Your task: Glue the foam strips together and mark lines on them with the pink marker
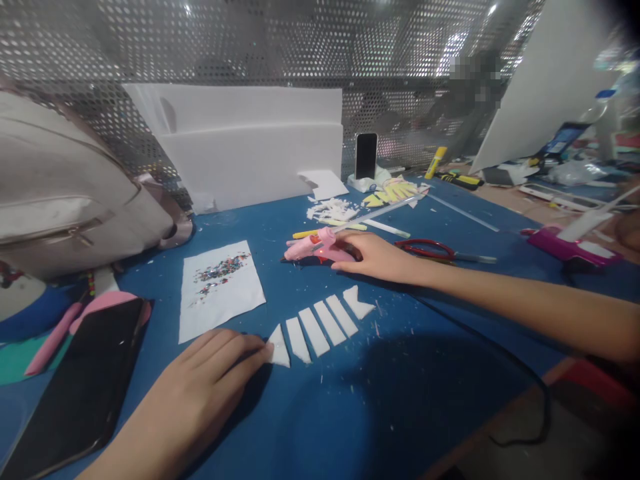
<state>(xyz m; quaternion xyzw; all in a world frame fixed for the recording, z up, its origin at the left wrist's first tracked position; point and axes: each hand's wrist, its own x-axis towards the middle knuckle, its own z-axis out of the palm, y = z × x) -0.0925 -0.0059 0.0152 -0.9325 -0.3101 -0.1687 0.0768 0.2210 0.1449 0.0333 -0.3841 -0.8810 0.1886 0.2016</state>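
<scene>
My right hand (377,257) reaches across the blue table (350,400) and is closed round the handle of a pink glue gun (313,247) that lies on its side, nozzle pointing left. My left hand (215,370) rests flat on the table, fingers stretched out, its fingertips touching the leftmost piece of a curved row of several white foam pieces (320,327). Between the two hands lies that row of cut strips and triangles.
A white sheet with coloured glitter (217,287) lies left of the gun. A dark phone (80,393) sits at the near left, a grey bag (65,193) behind it. White foam boards (250,150), foam scraps (333,210), red scissors (430,250), a standing phone (366,155) and a magenta glue gun (570,243) lie further back.
</scene>
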